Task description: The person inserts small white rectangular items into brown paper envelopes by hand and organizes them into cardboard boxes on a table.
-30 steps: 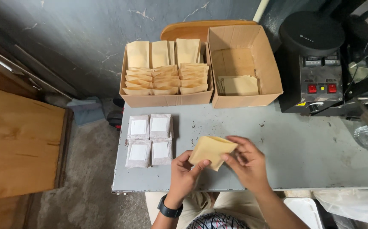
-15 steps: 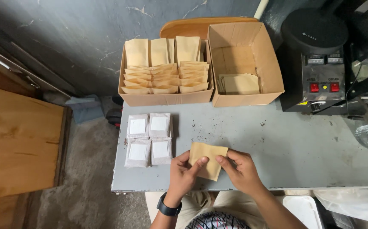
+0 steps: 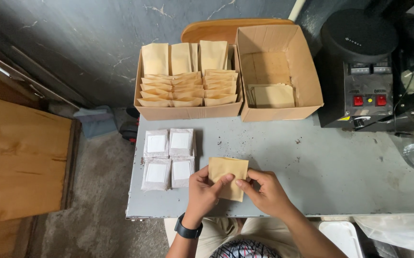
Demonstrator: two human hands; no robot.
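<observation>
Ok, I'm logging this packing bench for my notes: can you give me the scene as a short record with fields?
left hand: grips the tan paper pouch at its left edge
right hand: pinches the same pouch at its lower right
surface: grey table
beside left hand: four white sachets in a two-by-two block
left box: rows of tan pouches
right box: a few flat pouches
far right: black machine with red buttons

pouch [image 3: 228,177]: matt brown kraft paper, smooth, lightly creased.
worktop [image 3: 340,167]: grey painted metal, dull, scuffed and speckled.
boxes [image 3: 307,76]: plain corrugated cardboard, matt.
sachets [image 3: 169,157]: white fibrous paper, soft matt.
machine [image 3: 364,71]: black casing, matt lid, glossy red buttons.
side board [image 3: 21,157]: bare wood, grained.
</observation>
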